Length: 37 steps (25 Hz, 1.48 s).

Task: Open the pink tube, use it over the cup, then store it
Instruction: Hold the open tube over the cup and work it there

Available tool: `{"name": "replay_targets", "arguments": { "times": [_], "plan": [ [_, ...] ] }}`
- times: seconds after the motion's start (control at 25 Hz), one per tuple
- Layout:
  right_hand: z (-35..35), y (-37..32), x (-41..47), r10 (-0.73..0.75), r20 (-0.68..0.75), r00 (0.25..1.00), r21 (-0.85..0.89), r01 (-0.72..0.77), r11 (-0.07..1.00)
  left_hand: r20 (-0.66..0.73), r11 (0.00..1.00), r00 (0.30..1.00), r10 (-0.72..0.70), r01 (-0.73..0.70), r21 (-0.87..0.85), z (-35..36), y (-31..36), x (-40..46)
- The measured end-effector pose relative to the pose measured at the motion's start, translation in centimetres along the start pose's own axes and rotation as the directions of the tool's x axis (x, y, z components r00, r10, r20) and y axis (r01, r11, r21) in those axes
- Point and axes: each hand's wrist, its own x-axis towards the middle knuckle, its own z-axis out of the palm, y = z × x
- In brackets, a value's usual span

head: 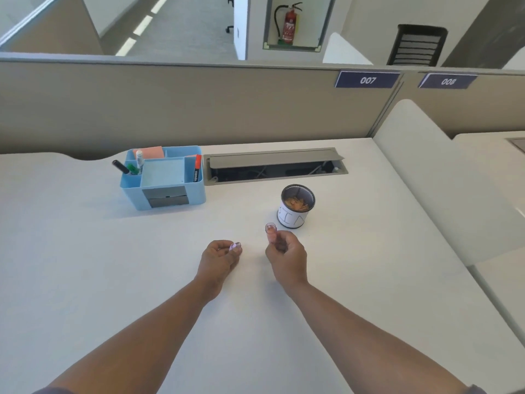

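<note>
Pink tube (270, 232) stands upright, uncapped, gripped in right hand (285, 257) just short of cup (297, 206); left hand (218, 258) pinches its cap (235, 246).

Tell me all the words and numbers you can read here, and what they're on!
"007": dark blue sign on the beige partition wall.
"008": second dark blue sign, to its right.
"camlin", roughly: red-capped marker in the light blue plastic organizer.
Black mesh cup: hand-drawn marks, unreadable.
Red fire extinguisher: label too blurred.
</note>
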Motion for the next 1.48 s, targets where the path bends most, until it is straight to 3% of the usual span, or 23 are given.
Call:
{"name": "replay_targets", "arguments": {
  "times": [0.16, 0.32, 0.92, 1.2, 1.48],
  "plan": [
    [-2.2, -1.8, 2.1, -0.101, -0.206, 0.973, -0.068, 0.089, 0.994, 0.009, 1.0, 1.0, 0.003, -0.003, 0.023, 1.9, 0.0, 0.9],
    [-3.9, -3.1, 4.5, -0.129, -0.289, 0.949, -0.112, 0.1, 0.989, 0.012, 1.0, 1.0, -0.01, 0.01, 0.013, 2.1, 0.0, 1.4],
    [-5.0, -4.5, 7.1, -0.178, -0.261, 0.949, -0.296, 0.097, 0.95, 0.024, 0.999, 0.999, -0.03, 0.03, -0.016, 1.9, 0.1, 1.6],
    [-5.1, -5.3, 7.4, -0.164, -0.316, 0.934, -0.186, 0.108, 0.976, 0.024, 0.999, 0.999, -0.033, 0.033, -0.02, 1.9, 0.2, 1.5],
    [-5.0, -5.6, 8.0, -0.219, -0.316, 0.923, -0.226, 0.151, 0.962, 0.025, 0.999, 0.999, -0.04, 0.041, -0.027, 1.9, 0.2, 1.5]
  ]
}}
